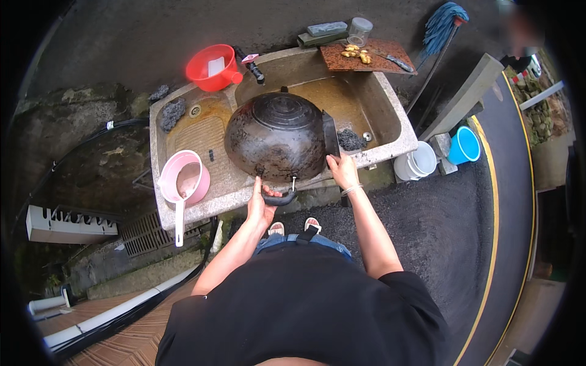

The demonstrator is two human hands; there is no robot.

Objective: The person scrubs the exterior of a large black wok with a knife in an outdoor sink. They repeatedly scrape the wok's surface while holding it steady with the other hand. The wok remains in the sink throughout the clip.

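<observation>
A soot-blackened wok (277, 137) rests upside down across a two-basin stone sink (219, 201), its base facing up. My left hand (260, 203) grips the wok's black loop handle (281, 199) at the near rim. My right hand (344, 171) holds a dark flat-bladed tool, apparently a cleaver (330, 135), whose blade lies along the wok's right side. Its handle shows below my wrist. Just right of the blade, a dark fibrous scouring pad (350, 140) sits in the right basin by the drain. The wok hides part of both basins.
A pink ladle (204, 176) stands on the left washboard. A red dipper (201, 59) sits behind, beside the tap (254, 71). Ginger (352, 51) and a knife (399, 63) lie on a reddish board (336, 59). White (414, 162) and blue (466, 145) buckets stand right.
</observation>
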